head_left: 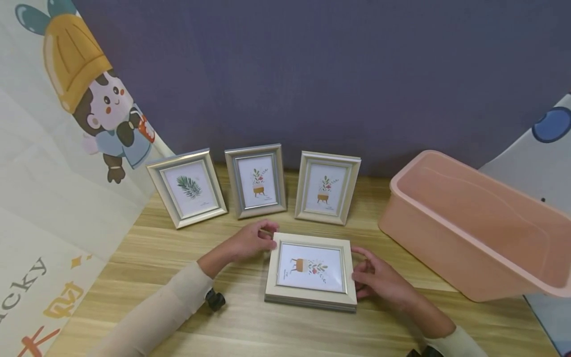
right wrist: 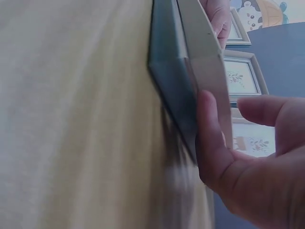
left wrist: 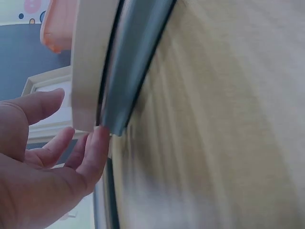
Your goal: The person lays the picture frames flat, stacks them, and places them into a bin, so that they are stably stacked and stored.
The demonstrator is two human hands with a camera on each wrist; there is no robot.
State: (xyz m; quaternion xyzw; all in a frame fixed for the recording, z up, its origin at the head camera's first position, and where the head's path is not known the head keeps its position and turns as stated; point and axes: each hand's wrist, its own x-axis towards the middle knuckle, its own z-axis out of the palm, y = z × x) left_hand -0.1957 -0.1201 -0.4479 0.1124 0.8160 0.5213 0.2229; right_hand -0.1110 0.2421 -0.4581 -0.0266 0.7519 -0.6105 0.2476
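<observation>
A cream picture frame [head_left: 311, 267] with a potted-plant print lies face up on a blue-grey frame [left wrist: 143, 62], the two stacked flat on the table. At the stack's left side is my left hand [head_left: 253, 240]; in the left wrist view its fingertips meet the edge near a corner while the thumb stands off. My right hand [head_left: 379, 277] is at the opposite side, and the right wrist view shows its fingers [right wrist: 209, 129] against the cream frame's edge, thumb raised away from it.
Behind the stack stand a leaf-print frame [head_left: 187, 188] and two plant-print frames, one in the middle [head_left: 256, 181] and one at right [head_left: 327, 187]. A pink plastic bin [head_left: 437, 243] stands on the right of the wooden table [head_left: 241, 317]. A dark wall rises behind.
</observation>
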